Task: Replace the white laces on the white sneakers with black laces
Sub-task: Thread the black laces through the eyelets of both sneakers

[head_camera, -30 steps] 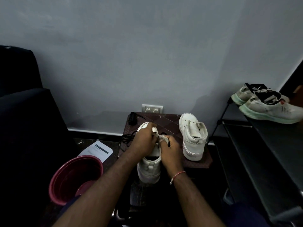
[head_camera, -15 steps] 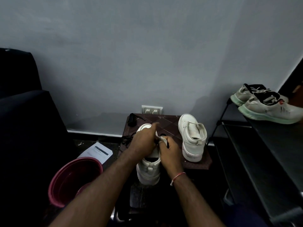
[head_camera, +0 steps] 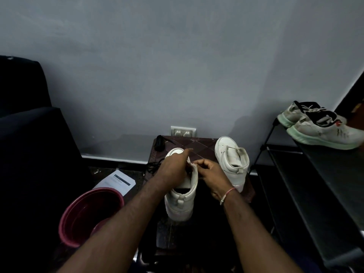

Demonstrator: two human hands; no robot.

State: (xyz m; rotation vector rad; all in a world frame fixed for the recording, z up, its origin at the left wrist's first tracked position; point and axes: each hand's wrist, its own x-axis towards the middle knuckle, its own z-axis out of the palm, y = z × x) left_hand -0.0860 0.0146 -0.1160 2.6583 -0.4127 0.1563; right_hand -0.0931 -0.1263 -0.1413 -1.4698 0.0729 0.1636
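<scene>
Your near sneaker (head_camera: 181, 201) lies heel toward you at the table's (head_camera: 199, 142) front edge, toe pointing away. Your left hand (head_camera: 173, 168) grips its upper. Your right hand (head_camera: 211, 174), just beside, pinches the white lace (head_camera: 192, 164). The black laces (head_camera: 152, 166) lie at the left edge.

White sneakers (head_camera: 182, 201); maroon basin (head_camera: 88, 213); grey wall (head_camera: 177, 66)

a lived-in room at home

a plain grey wall (head_camera: 177, 56) is backing this corner, with a socket plate (head_camera: 183, 131) sitting low on it. a dark upholstered seat (head_camera: 29, 144) is standing at the left, and a metal shoe rack (head_camera: 325, 174) is carrying worn trainers (head_camera: 325, 133) at the right. a red plastic tub (head_camera: 90, 213) and a printed sheet (head_camera: 118, 181) are lying on the floor beside a small dark table (head_camera: 199, 143) that is holding white sneakers (head_camera: 232, 160).
</scene>
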